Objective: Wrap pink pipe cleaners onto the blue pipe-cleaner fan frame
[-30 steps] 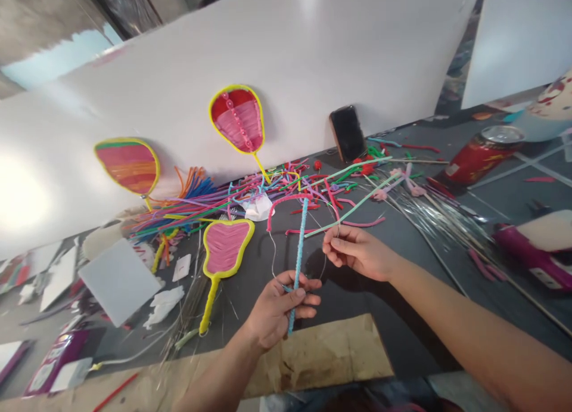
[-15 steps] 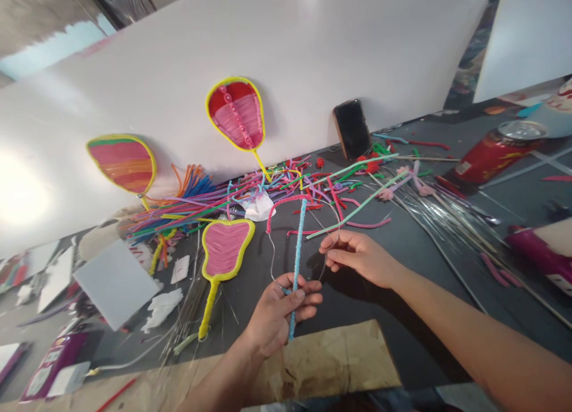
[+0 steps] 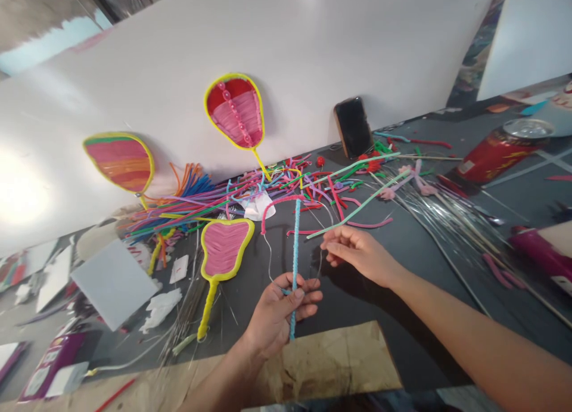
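Note:
A wire frame bent into a fan-like loop stands upright between my hands. Its straight stem, wrapped in light blue pipe cleaner [image 3: 295,245], rises through the middle, and pink-red pipe cleaner [image 3: 268,208] covers the top left of the loop. The rest of the loop is bare wire. My left hand [image 3: 286,304] closes round the lower stem, thumb in front. At the loop's right side, my right hand [image 3: 346,248] pinches the bare wire between thumb and fingers. A finished fan [image 3: 226,248], pink with a yellow edge and handle, lies left of my hands.
Two more yellow-edged fans, one striped [image 3: 120,164] and one red and pink [image 3: 236,114], lean on the white board [image 3: 357,36]. Behind my hands lie piled pipe cleaners [image 3: 201,200]. A phone [image 3: 353,127] stands there; a red can [image 3: 504,152] and wires [image 3: 442,233] are right.
The wire frame's top has tilted slightly left, and the loop's right side has drawn in a little. Both hands keep nearly the same places and holds.

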`<state>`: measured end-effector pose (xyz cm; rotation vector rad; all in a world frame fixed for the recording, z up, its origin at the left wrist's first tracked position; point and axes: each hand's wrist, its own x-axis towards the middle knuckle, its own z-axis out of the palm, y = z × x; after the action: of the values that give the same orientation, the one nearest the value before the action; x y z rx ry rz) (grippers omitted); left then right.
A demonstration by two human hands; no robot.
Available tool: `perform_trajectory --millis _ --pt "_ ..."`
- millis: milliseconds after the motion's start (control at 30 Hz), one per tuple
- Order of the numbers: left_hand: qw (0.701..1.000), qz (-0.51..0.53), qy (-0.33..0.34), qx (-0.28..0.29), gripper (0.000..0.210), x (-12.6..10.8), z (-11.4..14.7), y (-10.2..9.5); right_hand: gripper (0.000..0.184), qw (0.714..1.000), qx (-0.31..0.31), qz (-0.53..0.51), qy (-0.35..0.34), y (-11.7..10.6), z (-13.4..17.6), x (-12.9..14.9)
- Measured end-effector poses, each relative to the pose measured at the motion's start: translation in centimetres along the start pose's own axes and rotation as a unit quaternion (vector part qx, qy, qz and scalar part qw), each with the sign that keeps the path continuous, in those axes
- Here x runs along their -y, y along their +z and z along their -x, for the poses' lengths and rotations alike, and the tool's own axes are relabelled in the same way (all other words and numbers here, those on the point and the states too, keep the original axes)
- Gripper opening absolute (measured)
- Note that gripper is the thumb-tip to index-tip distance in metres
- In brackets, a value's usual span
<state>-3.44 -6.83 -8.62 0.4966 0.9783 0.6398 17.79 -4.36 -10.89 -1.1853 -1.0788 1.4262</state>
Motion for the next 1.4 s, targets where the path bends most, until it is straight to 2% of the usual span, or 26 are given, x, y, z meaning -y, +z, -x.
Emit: perform_trajectory --millis 100,167,267,367,467,633,867,1133,1300,1400 --pt "1.0 -0.014 0.024 -0.013 0.024 0.0 0.0 -0.1 0.02 0.992 -0.077 0.078 -0.061 -0.7 0.2 0.2" --pt "0.999 -0.011 0.036 -0.011 0.025 0.0 0.1 -0.1 0.013 0.976 -0.078 0.16 -0.127 -0.8 0.6 0.1" --pt "0.999 -0.003 0.05 -0.001 0.025 0.0 0.0 0.0 0.018 0.933 0.005 0.268 -0.239 -0.1 1.1 -0.2" --pt "0.998 0.007 0.063 0.011 0.026 0.1 0.0 0.0 0.026 0.894 0.089 0.322 -0.298 1.0 1.5 -0.6" --pt "0.997 0.009 0.073 0.019 0.025 0.2 -0.1 0.0 0.023 0.869 0.118 0.359 -0.319 1.8 1.6 -0.8" --pt "0.998 -0.015 0.06 0.004 0.027 0.3 -0.1 0.1 0.015 0.831 0.123 0.41 -0.355 2.1 1.6 -1.0" --pt "0.997 -0.018 0.069 -0.025 0.029 0.4 -0.3 -0.1 0.019 0.813 0.099 0.432 -0.377 2.2 1.8 -1.0" --pt "0.998 0.013 0.054 -0.017 0.032 0.4 -0.3 0.0 0.023 0.741 0.112 0.49 -0.446 2.7 2.4 -1.0" --pt "0.998 0.035 0.058 -0.016 0.033 0.6 -0.1 0.2 0.021 0.715 0.095 0.505 -0.474 2.9 2.5 -0.7" --pt "0.997 0.039 0.058 -0.015 0.034 0.7 0.0 0.2 0.019 0.714 0.09 0.503 -0.479 3.0 2.6 -0.6"
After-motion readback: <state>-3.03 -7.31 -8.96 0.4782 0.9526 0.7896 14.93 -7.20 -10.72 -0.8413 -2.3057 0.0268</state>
